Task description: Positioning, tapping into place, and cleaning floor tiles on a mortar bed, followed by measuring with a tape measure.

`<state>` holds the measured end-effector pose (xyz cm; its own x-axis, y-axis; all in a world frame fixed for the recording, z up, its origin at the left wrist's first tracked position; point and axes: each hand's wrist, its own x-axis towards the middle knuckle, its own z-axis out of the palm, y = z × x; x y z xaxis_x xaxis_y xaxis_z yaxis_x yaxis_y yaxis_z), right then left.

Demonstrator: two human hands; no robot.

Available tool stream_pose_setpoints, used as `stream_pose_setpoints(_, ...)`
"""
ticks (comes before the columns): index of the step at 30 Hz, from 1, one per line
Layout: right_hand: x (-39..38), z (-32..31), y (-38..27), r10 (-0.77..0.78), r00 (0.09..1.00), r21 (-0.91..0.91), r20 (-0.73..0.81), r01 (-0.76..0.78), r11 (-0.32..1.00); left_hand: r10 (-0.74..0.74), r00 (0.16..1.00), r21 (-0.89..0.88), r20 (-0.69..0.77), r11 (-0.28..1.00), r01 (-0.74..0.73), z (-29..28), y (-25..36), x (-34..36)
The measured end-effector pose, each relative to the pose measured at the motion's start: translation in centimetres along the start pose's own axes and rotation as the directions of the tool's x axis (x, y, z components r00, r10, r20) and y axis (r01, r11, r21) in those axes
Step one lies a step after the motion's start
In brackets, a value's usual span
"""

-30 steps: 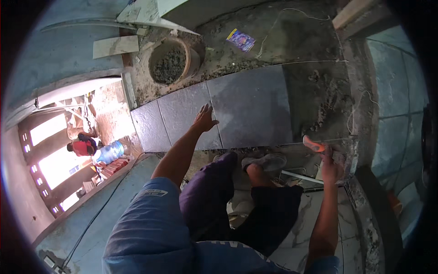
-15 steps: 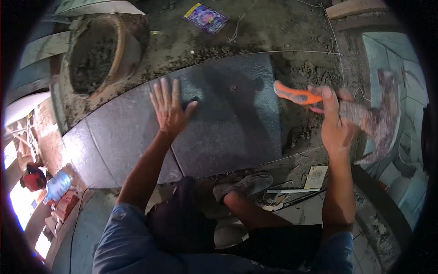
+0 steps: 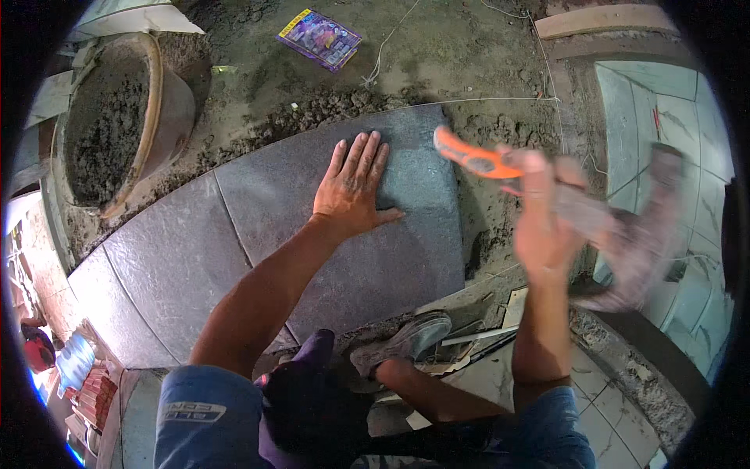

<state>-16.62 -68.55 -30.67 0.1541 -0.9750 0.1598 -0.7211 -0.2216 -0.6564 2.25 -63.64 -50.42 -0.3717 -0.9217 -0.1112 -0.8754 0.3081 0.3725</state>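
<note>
1. The left hand [image 3: 349, 195] is lying palm down on the end grey tile [image 3: 375, 262], its four fingers only slightly parted and pointing toward the top and a little right; the thumb is sticking out to the right, well away from them. It is gripping nothing.

2. The right hand [image 3: 543, 227] is closing round the handle of a hammer [image 3: 584, 216], the fingers wrapping the stretch beside the orange grip [image 3: 473, 159]. Blur is hiding exactly how the fingertips are meeting.

3. The hammer is sitting to the right of the left hand, its long axis slanting from upper left to lower right. The butt of the orange grip is pointing left, overlapping the tile's right edge in this view; the head is standing at the right, crosswise to the handle, and is blurring too much for its ends to be told apart.

4. The end grey tile is forming the right end of a row of grey tiles [image 3: 168, 242], whose long axis is running from lower left to upper right.

5. Rough mortar [image 3: 496, 227] is showing just beyond the tile's right edge, and a taut string [image 3: 500, 99] is stretching rightward from near its upper corner.
</note>
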Motion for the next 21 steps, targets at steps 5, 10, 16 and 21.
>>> stream_pose_setpoints(5, -0.3, 2.1, 2.0, 0.165, 0.984, -0.034, 0.073, -0.163, 0.986, -0.012, 1.0, -0.034, 0.0, 0.999, 0.012, -0.3, 0.0, 0.1)
stream_pose_setpoints(10, 0.1, 2.0, 1.6, 0.115, 0.993, 0.15, -0.035, -0.109, 0.983, -0.018, 1.0, -0.048, -0.019, 0.999, 0.017, -0.1, -0.4, -0.1)
stream_pose_setpoints(16, -0.7, 2.9, 3.0, 0.151, 0.988, 0.135, -0.001, -0.15, 0.979, -0.022, 0.999, -0.038, -0.047, 0.999, 0.021, 0.0, 0.0, 0.2)
stream_pose_setpoints(21, -0.7, 2.1, 1.6, 0.123, 0.977, 0.327, -0.174, -0.06, 0.943, -0.031, 0.999, -0.023, -0.025, 0.999, 0.03, -0.4, 0.0, 0.1)
